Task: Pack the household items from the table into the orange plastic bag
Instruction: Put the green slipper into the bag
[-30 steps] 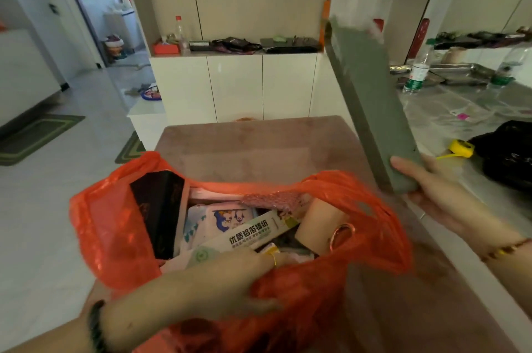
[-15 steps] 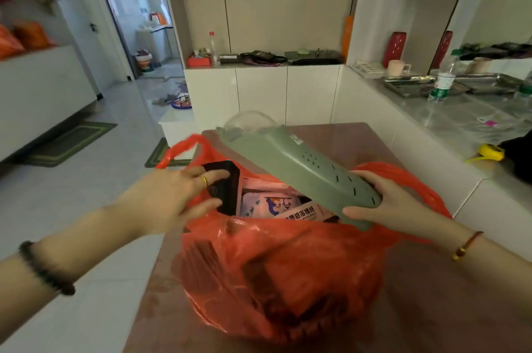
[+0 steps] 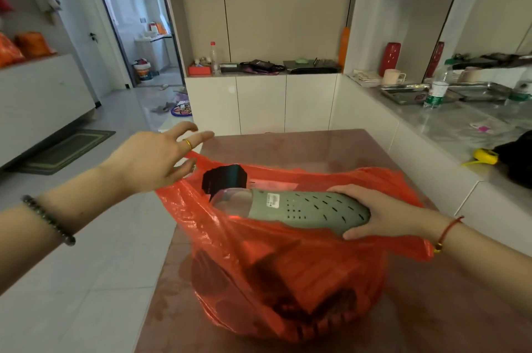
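The orange bag (image 3: 288, 266) sits full on the brown worktop (image 3: 431, 309), its mouth open. The right hand (image 3: 383, 213) has its grip closed around the near end of a grey-green perforated case (image 3: 305, 208), thumb on top and fingers underneath; the case lies flat across the bag's mouth, its clear end (image 3: 233, 200) inside the rim. The left hand (image 3: 155, 157) hovers at the bag's far-left edge with fingers spread, holding nothing. A black box (image 3: 224, 178) stands upright in the bag behind the case.
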